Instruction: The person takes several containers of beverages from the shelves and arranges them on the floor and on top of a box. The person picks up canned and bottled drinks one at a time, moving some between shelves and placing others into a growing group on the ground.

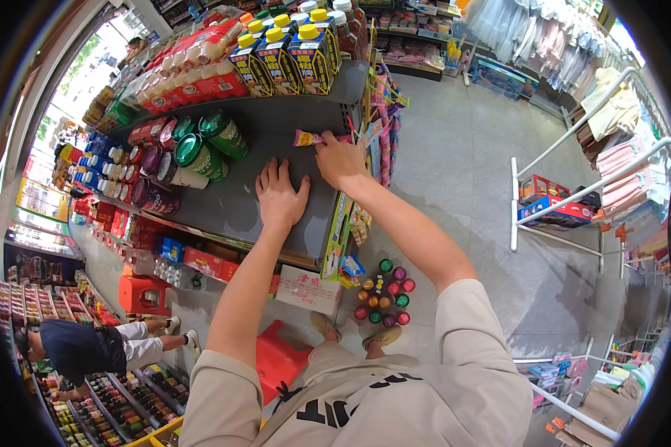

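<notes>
My left hand (280,195) rests palm down on a dark grey shelf board (207,209), fingers spread and nothing in them. To its right, near the end of the shelf, my right hand (342,163) pinches a small pink-and-yellow snack packet (306,138) with its thumb and fingers. Part of the packet is hidden behind those fingers. Left of my hands stand lidded drink cups: a green cup (198,156), another green cup (223,133) behind it, and a purple cup (155,195) by the front edge.
Cartons with yellow caps (313,58) fill the upper shelf beside red packs of bottles (190,84). Below me are several lidded cups (384,293) on the floor, a cardboard box (307,290) and a red stool (279,357). A person (84,346) bends over goods at lower left.
</notes>
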Motion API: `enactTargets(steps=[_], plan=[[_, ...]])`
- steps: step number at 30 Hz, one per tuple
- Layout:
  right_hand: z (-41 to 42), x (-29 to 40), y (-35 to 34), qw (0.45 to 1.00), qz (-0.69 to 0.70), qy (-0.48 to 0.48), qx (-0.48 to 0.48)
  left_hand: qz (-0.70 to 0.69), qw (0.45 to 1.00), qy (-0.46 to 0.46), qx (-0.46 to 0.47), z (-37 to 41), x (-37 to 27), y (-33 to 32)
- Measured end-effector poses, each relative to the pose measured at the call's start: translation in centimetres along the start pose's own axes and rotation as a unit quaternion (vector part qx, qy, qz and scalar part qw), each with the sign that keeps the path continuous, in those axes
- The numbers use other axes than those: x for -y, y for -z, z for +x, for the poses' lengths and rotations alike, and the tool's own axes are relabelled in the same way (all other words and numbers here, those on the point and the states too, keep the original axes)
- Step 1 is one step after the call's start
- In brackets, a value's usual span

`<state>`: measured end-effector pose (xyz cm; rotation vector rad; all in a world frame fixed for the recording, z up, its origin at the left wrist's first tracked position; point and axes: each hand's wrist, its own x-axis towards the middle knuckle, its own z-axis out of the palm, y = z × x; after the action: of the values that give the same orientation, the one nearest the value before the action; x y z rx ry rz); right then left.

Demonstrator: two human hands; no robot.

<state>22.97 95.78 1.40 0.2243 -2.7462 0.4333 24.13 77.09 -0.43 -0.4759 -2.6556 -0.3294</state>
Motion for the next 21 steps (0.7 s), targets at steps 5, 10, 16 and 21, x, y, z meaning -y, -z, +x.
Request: enactTargets(steps=[5, 10, 16, 21], plan=[[0.2, -0.2, 0.0, 1.0, -0.019, 0.01, -0.008, -0.006, 1.0, 0.001, -0.004, 0.1, 0.0, 0.0], [-0.7, 1.0, 0.7, 1.0, -0.02, -0.014, -0.008, -0.013, 1.0, 0.007, 0.002, -0.2, 0.1, 0.2], [-6.1, 4.0, 2.8, 0.989, 0.118, 0.003, -0.094, -0.019, 1.0, 0.007, 0.0, -0.3, 0.6, -0.2], [-12.3, 7.6, 2.1, 0.981, 0.183, 0.025, -0.061, -0.017, 1.0, 0.009, 0.001, -0.2, 0.8, -0.4]])
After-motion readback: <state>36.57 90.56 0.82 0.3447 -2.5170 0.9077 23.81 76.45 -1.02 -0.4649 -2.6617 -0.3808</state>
